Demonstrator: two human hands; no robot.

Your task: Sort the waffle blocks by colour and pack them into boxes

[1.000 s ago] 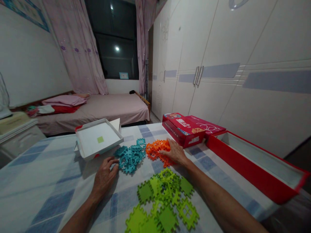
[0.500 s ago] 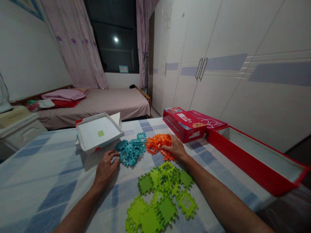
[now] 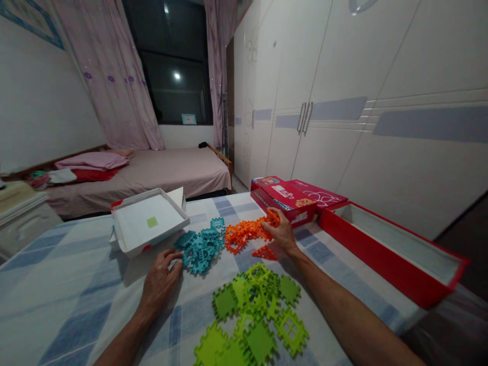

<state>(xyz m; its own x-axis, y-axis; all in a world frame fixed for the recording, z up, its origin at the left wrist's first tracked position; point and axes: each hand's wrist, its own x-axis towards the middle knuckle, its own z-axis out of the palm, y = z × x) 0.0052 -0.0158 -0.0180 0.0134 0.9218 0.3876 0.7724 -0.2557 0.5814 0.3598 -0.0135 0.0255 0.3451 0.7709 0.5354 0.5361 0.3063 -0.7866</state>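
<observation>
Blue-and-white cloth (image 3: 84, 284) lies under orange pieces (image 3: 244, 235), a bed (image 3: 179, 168) beyond.

Toothed and jumbled, 3 colours
Orange pieces (image 3: 241, 235) lie at 12 o'clock from the green pieces (image 3: 260, 341), teal pieces (image 3: 202, 250) at 11 o'clock.

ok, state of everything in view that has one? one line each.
Left hand: resting beside the teal pieces
Right hand: holding orange pieces
Teal pieces: heaped
Orange pile: heaped
Green pieces: overlapping, spread out
White tray: open side up
Long red box: open
Wardrobe doors: shut
Curtains: parted
</observation>
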